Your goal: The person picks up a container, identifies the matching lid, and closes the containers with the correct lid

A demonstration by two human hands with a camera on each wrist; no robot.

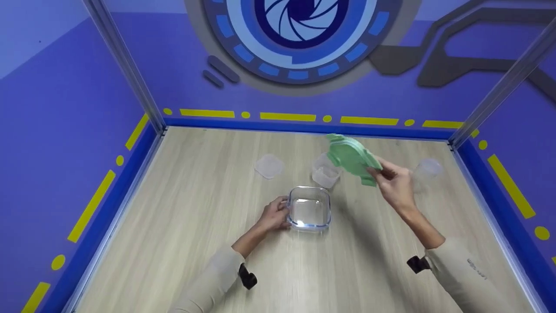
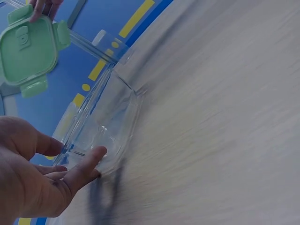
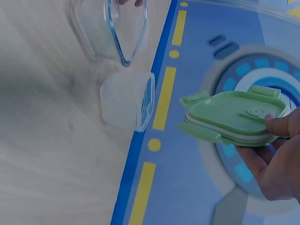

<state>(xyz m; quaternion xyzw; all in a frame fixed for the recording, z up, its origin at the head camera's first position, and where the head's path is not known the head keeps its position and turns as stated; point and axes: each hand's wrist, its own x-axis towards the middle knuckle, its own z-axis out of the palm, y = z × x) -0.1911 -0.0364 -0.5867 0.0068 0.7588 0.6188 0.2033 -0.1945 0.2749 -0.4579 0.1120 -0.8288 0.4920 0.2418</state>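
Observation:
A square clear glass container (image 1: 309, 226) stands on the table without a cover. My left hand (image 1: 274, 215) holds it at its left side, thumb and fingers spread along the wall, as the left wrist view (image 2: 42, 173) of this hand also shows. Up above the table, my right hand (image 1: 396, 184) pinches a green lid (image 1: 352, 156) by one edge, thumb on its top face. The lid is tilted, with its side flaps sticking out and a pale seal along its rim (image 3: 229, 133). It is apart from the glass container.
Behind the glass container stands a small translucent tub (image 1: 325, 174). A flat translucent lid (image 1: 269, 166) lies to its left. Beyond my right hand is a clear round container (image 1: 428, 169). Blue printed walls (image 1: 286, 100) close off the table's back and sides.

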